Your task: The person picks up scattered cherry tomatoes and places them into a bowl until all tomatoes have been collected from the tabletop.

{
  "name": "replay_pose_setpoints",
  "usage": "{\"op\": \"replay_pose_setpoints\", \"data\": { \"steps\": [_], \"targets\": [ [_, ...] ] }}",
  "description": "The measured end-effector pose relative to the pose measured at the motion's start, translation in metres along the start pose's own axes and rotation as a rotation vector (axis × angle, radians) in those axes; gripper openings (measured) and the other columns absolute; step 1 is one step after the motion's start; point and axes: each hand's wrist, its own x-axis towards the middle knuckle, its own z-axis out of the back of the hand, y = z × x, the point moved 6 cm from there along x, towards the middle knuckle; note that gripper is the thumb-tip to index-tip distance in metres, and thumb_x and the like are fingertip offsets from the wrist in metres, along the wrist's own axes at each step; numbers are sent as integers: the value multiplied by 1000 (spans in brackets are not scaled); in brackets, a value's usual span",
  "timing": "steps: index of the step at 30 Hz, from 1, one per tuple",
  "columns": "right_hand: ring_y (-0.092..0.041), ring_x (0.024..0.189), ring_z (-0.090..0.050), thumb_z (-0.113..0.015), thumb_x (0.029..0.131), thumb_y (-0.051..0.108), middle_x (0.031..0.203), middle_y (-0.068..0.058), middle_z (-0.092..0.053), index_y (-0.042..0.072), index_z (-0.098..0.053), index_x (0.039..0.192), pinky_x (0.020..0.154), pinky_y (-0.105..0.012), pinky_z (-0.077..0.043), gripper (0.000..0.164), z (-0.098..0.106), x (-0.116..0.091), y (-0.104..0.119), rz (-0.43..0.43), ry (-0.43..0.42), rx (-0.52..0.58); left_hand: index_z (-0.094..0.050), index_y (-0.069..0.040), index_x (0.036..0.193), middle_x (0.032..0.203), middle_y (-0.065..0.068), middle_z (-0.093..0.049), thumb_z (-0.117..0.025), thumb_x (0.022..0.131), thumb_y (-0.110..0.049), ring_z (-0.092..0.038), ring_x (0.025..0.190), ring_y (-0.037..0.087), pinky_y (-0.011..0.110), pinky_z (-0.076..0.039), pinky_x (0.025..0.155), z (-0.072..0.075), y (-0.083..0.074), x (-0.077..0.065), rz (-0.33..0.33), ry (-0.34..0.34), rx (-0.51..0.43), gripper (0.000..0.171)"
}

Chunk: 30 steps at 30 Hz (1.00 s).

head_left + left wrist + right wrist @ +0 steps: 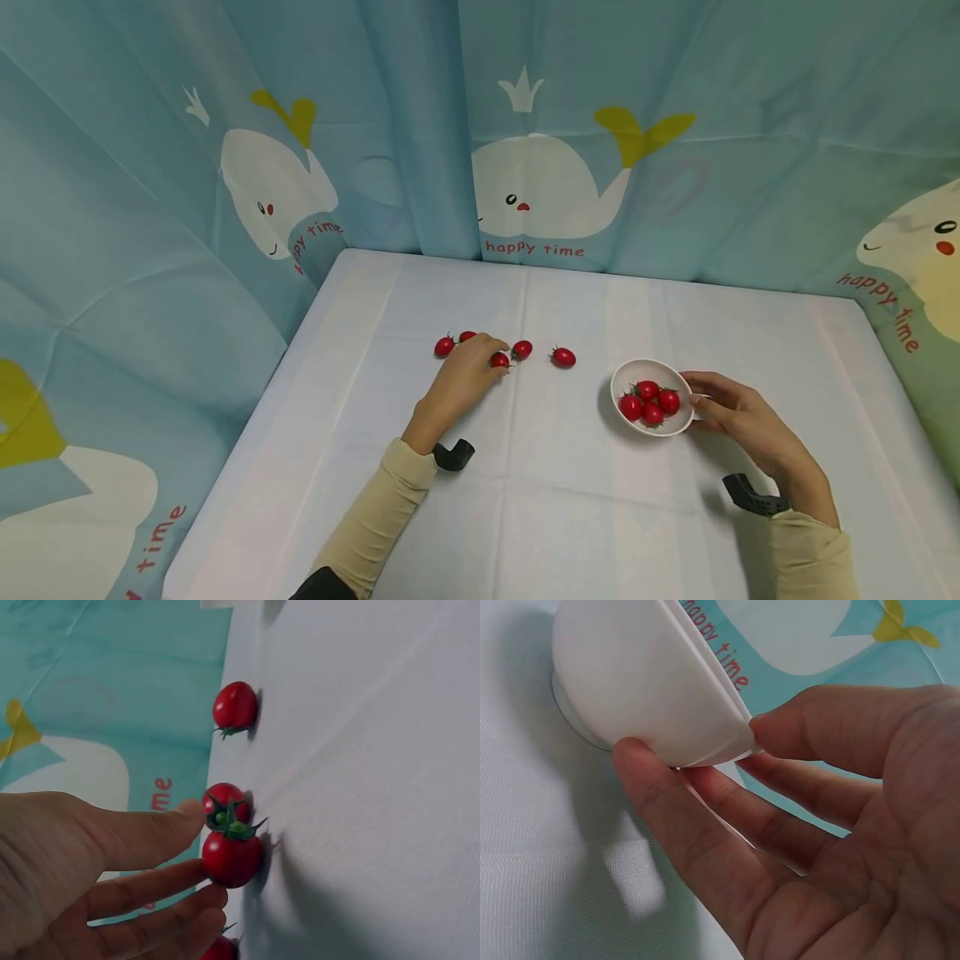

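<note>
My left hand [467, 373] reaches to a cherry tomato [232, 859] with a green stem, its thumb and fingertips right at the fruit's side but not closed round it. Just beyond that fruit lies another cherry tomato [522, 349], and farther right a third cherry tomato [563, 357]. On the right, my right hand [738, 414] grips a small white bowl [624, 372] by its near side, thumb at the rim and fingers against the outer wall below. Several red tomatoes [652, 414] sit inside the bowl.
Two more tomatoes [444, 346] lie to the left, partly behind the left hand. The white-covered table [570, 517] ends at the back against a blue curtain [420, 183] printed with whales. Each wrist bears a black camera mount [454, 456].
</note>
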Motion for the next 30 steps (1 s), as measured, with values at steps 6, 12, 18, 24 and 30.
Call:
{"op": "replay_pose_setpoints", "data": {
  "steps": [6,12,18,24,30],
  "targets": [
    [6,106,-66,-57,109,22,122,22,-61,-6,-42,150,84,-25,-62,52,0,2,1,0,0,-5,-72,-5,128,126,11,-72,-76,96,-14,-68,119,26,41,-55,104,-5,2,0,18,3,47,34],
    [5,107,-65,-56,109,21,122,21,-60,-5,-41,152,84,-26,-62,52,0,1,1,-2,1,-6,-71,-3,127,123,12,-73,-75,96,-12,-67,118,27,42,-55,104,-7,4,-1,11,7,42,32],
    [6,107,-65,-55,109,23,123,22,-60,-5,-41,151,85,-25,-62,52,-1,-1,0,-1,-1,-21,-71,-3,127,123,11,-73,-74,96,-11,-66,112,25,41,-56,102,-11,9,0,32,17,-2,32],
    [7,106,-66,-56,109,21,121,24,-61,-6,-41,151,84,-24,-62,52,-1,-1,0,9,1,-13,-71,-5,126,117,10,-73,-75,96,-12,-62,100,21,38,-56,93,-12,11,2,26,38,9,31],
    [6,107,-66,-56,109,22,121,24,-61,-7,-41,151,84,-25,-62,53,-1,-1,1,9,6,-9,-73,-13,124,112,1,-74,-75,98,-22,-58,90,14,29,-52,81,-10,10,3,-17,58,67,28]
  ]
}}
